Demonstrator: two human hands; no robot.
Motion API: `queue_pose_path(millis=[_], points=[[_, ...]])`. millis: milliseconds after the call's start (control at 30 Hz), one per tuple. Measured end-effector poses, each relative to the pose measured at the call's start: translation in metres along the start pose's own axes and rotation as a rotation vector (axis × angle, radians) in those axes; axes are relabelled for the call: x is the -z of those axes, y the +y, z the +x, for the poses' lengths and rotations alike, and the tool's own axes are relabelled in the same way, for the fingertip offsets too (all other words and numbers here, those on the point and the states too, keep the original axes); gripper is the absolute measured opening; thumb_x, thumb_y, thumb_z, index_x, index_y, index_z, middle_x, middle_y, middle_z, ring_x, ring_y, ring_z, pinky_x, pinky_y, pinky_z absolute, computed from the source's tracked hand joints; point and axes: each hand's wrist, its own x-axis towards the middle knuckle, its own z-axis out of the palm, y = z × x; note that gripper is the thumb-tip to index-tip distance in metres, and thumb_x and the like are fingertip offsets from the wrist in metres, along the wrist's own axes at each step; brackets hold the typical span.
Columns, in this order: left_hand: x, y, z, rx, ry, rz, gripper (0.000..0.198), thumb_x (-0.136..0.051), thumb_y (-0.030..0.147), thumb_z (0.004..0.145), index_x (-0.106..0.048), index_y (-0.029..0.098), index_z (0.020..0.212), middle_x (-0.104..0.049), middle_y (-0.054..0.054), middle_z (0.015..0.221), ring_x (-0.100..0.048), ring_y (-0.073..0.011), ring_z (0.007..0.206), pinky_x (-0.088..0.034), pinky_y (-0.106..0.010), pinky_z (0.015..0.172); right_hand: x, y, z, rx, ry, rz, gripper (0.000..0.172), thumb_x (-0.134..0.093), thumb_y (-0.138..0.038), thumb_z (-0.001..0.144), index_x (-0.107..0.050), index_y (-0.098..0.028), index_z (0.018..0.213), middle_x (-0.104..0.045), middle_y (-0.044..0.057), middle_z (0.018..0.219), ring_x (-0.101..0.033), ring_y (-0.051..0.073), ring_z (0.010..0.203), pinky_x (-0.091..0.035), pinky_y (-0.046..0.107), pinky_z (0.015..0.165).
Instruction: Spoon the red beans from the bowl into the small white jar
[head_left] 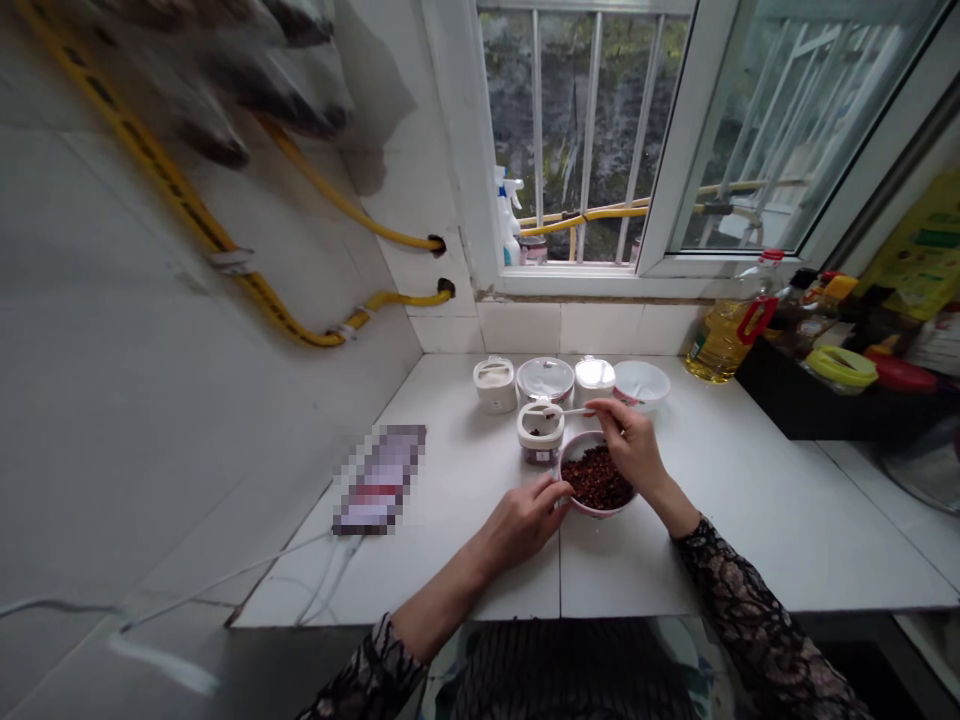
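A bowl of dark red dried bits (598, 478) stands near the middle of the white counter. My left hand (526, 515) holds its left rim between thumb and fingers. Above the bowl's right side, my right hand (628, 440) pinches the handle of a small white spoon (574, 412). The spoon's head reaches over the mouth of an open white jar (541, 436), with a few dark bits at it. This jar sits just behind and left of the bowl, with some dark contents inside.
Behind stand a white jar (495, 386), a covered bowl (545, 381), another jar (595, 376) and a white bowl (641, 384). A blurred phone-like object (381, 480) with a cable lies left. An oil bottle (721, 335) and a black condiment box (772, 392) stand right.
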Motion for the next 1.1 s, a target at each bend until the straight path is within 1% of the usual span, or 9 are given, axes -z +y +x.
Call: queue_pose_path(millis=[100,167,300,367,467,633,700,900,1100], points=[[0.000,0.000,0.000,0.000,-0.005,0.013,0.015,-0.043,0.018,0.097,-0.051,0.018,0.110,-0.059,-0.003,0.087,-0.059,-0.0101,0.060,-0.051,-0.020,0.057,-0.001,-0.002,-0.003,0.188,-0.089,-0.119,0.025,-0.045,-0.024,0.091,-0.069,-0.020,0.095,-0.074,0.009,0.094,-0.069,0.021,0.088,-0.053,0.033,0.079],[0.000,0.000,0.000,-0.008,0.003,0.024,0.015,-0.042,0.019,0.098,-0.051,0.018,0.109,-0.059,-0.003,0.087,-0.059,-0.0102,0.060,-0.051,-0.020,0.057,0.003,-0.002,-0.004,0.213,-0.089,-0.135,0.025,-0.044,-0.023,0.092,-0.069,-0.020,0.095,-0.074,0.009,0.093,-0.069,0.021,0.086,-0.053,0.032,0.078],[0.000,0.001,0.001,-0.006,0.014,0.011,0.014,-0.042,0.020,0.099,-0.052,0.018,0.109,-0.059,-0.003,0.086,-0.057,-0.0096,0.059,-0.050,-0.020,0.056,0.019,0.005,-0.004,0.093,-0.005,-0.112,0.023,-0.046,-0.025,0.090,-0.068,-0.019,0.090,-0.073,0.006,0.080,-0.068,0.018,0.071,-0.053,0.029,0.067],[0.000,0.001,0.001,-0.002,0.009,0.001,0.014,-0.042,0.019,0.098,-0.052,0.018,0.108,-0.059,-0.003,0.086,-0.057,-0.0095,0.058,-0.050,-0.020,0.056,0.027,0.010,-0.003,0.053,-0.006,-0.154,0.021,-0.046,-0.023,0.087,-0.067,-0.019,0.085,-0.071,0.004,0.074,-0.066,0.018,0.065,-0.051,0.028,0.063],[0.000,0.001,0.001,-0.007,0.013,0.000,0.015,-0.042,0.018,0.098,-0.052,0.018,0.108,-0.058,-0.003,0.086,-0.057,-0.0095,0.058,-0.050,-0.020,0.056,0.031,0.014,-0.003,0.067,-0.072,-0.263,0.020,-0.048,-0.019,0.081,-0.068,-0.020,0.080,-0.071,0.004,0.071,-0.065,0.018,0.064,-0.050,0.029,0.064],[0.000,0.000,0.000,0.005,-0.003,0.012,0.015,-0.044,0.017,0.096,-0.053,0.018,0.108,-0.059,-0.004,0.087,-0.059,-0.0102,0.062,-0.051,-0.020,0.058,0.023,0.015,-0.006,0.057,-0.232,-0.325,0.021,-0.050,-0.014,0.077,-0.070,-0.022,0.079,-0.072,0.003,0.073,-0.065,0.019,0.067,-0.048,0.028,0.067],[0.000,0.000,-0.001,0.007,-0.003,0.013,0.016,-0.044,0.017,0.096,-0.053,0.018,0.109,-0.059,-0.004,0.088,-0.059,-0.0103,0.063,-0.051,-0.020,0.059,0.021,0.017,-0.006,0.006,-0.231,-0.291,0.022,-0.049,-0.015,0.077,-0.070,-0.021,0.078,-0.072,0.002,0.071,-0.065,0.018,0.066,-0.048,0.028,0.065],[0.000,0.001,0.001,0.011,-0.005,-0.007,0.015,-0.043,0.019,0.098,-0.053,0.018,0.109,-0.059,-0.003,0.087,-0.056,-0.0089,0.058,-0.050,-0.020,0.056,0.025,0.023,-0.003,-0.175,-0.127,-0.107,0.022,-0.046,-0.019,0.074,-0.068,-0.020,0.072,-0.069,0.001,0.062,-0.064,0.017,0.059,-0.048,0.027,0.059],[0.000,0.001,0.001,0.008,-0.012,0.002,0.017,-0.043,0.018,0.097,-0.053,0.018,0.110,-0.059,-0.004,0.087,-0.057,-0.0096,0.059,-0.051,-0.021,0.058,0.027,0.021,-0.001,-0.213,-0.117,0.006,0.018,-0.049,-0.022,0.071,-0.067,-0.020,0.070,-0.068,0.001,0.060,-0.064,0.018,0.059,-0.049,0.028,0.060]])
